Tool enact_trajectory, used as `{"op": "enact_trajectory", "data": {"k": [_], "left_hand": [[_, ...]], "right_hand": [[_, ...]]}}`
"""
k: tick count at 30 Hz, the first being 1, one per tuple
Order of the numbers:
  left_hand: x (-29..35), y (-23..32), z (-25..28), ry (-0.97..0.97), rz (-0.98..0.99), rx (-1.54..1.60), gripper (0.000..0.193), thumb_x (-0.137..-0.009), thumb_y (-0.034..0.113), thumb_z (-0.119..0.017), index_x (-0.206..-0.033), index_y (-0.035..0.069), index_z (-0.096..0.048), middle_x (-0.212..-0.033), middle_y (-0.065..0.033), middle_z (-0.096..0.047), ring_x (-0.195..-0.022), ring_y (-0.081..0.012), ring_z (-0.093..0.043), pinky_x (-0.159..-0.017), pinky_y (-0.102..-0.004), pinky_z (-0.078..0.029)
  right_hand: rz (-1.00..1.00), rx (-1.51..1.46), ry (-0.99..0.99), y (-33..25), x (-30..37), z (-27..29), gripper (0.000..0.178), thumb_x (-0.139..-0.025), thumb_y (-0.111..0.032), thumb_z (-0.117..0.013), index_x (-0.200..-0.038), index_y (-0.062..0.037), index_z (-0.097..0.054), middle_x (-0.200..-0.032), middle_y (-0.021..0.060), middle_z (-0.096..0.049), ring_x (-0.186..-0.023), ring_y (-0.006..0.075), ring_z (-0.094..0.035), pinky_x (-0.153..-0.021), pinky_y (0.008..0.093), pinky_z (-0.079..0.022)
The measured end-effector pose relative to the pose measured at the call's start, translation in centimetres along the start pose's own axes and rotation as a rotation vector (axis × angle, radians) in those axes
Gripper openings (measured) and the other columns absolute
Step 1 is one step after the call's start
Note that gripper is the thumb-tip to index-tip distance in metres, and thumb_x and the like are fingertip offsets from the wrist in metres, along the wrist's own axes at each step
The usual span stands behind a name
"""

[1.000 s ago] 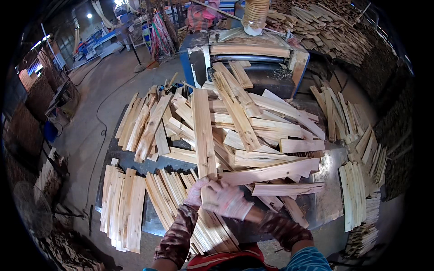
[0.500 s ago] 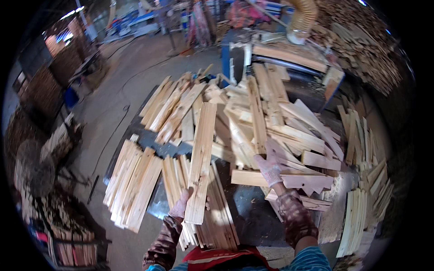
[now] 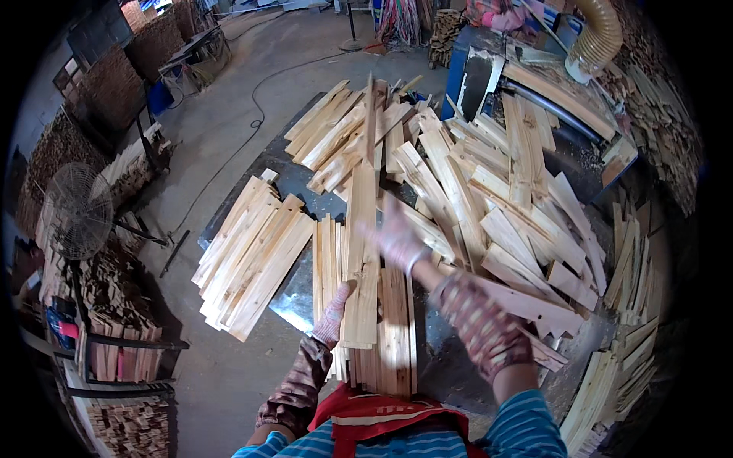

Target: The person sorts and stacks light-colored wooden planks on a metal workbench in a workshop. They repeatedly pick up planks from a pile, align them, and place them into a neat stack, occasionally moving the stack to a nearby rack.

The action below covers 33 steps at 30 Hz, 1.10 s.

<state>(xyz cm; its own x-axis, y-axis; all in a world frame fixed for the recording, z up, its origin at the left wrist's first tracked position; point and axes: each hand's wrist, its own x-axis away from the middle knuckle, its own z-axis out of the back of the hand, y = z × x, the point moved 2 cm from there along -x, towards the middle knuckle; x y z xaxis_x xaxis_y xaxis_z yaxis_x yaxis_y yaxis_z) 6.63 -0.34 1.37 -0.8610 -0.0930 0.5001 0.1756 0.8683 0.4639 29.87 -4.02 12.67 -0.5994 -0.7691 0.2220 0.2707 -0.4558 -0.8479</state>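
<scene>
My left hand (image 3: 331, 317), in a pale knit glove, is closed around the near part of a long light wooden board (image 3: 361, 259), thumb on top. Its near end points toward my body. Just right of that board is my gloved right hand (image 3: 401, 240), blurred, with thumb and fingers apart and no board visible in it. Past the held board's far end, a narrow board (image 3: 370, 118) stretches away; whether the two touch I cannot tell. Beneath the held board lies a row of boards (image 3: 393, 336) at the table's near edge.
Loose boards (image 3: 489, 198) lie jumbled on the right of the dark table (image 3: 294, 298). A neat stack of boards (image 3: 248, 256) sits at its left edge, another group (image 3: 328, 133) farther back. A blue-framed machine (image 3: 557, 99) stands far right, a fan (image 3: 76, 210) at left.
My right hand has moved left from the jumbled boards to beside the held board. A narrow board now shows beyond the held board. My view has shifted; my left hand keeps its hold.
</scene>
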Motion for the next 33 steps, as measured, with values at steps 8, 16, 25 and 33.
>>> {"op": "enact_trajectory", "data": {"k": [8, 16, 25, 33], "left_hand": [[0.2, -2.9, 1.4, 0.146, -0.225, -0.728, 0.074, -0.096, 0.06, -0.054, -0.138, -0.002, -0.05, -0.133, -0.0161, -0.057, -0.123, -0.024, -0.056, -0.109, -0.0376, -0.044], [8.1, 1.2, 13.6, 0.442, -0.327, -0.583, 0.059, -0.093, 0.053, -0.064, -0.125, 0.004, -0.054, -0.097, -0.0094, -0.067, -0.08, -0.019, -0.066, -0.069, -0.0344, -0.056], [5.0, -5.1, 23.2, 0.707, -0.256, -0.967, 0.057, -0.099, 0.044, -0.058, -0.131, -0.002, -0.059, -0.121, -0.0119, -0.066, -0.111, -0.022, -0.06, -0.096, -0.0341, -0.047], [2.3, -3.3, 20.4, 0.439, -0.37, -0.802, 0.057, -0.095, 0.022, -0.067, -0.144, 0.002, -0.047, -0.125, -0.0099, -0.066, -0.111, -0.0181, -0.061, -0.097, -0.0314, -0.047]], "right_hand": [[-0.12, -0.989, 0.03, 13.6, 5.9, -10.1, 0.065, -0.078, -0.03, -0.072, -0.133, -0.0011, -0.054, -0.117, 0.0205, -0.065, -0.105, 0.0357, -0.065, -0.097, 0.0408, -0.051], [-0.28, -1.67, -0.071, 16.4, 13.2, -4.4, 0.056, -0.094, -0.033, -0.06, -0.131, 0.0076, -0.052, -0.115, 0.0261, -0.065, -0.105, 0.0362, -0.067, -0.098, 0.0459, -0.053], [-0.362, -1.034, -0.089, 24.4, 19.2, -6.0, 0.032, -0.095, -0.024, -0.062, -0.113, 0.0024, -0.068, -0.102, 0.0045, -0.07, -0.094, 0.0115, -0.061, -0.089, 0.0298, -0.049], [-0.62, -0.173, 0.199, 38.2, 23.9, -17.3, 0.057, -0.101, -0.05, -0.043, -0.105, 0.0019, -0.067, -0.099, 0.0158, -0.073, -0.096, 0.0222, -0.069, -0.084, 0.0382, -0.052]]}}
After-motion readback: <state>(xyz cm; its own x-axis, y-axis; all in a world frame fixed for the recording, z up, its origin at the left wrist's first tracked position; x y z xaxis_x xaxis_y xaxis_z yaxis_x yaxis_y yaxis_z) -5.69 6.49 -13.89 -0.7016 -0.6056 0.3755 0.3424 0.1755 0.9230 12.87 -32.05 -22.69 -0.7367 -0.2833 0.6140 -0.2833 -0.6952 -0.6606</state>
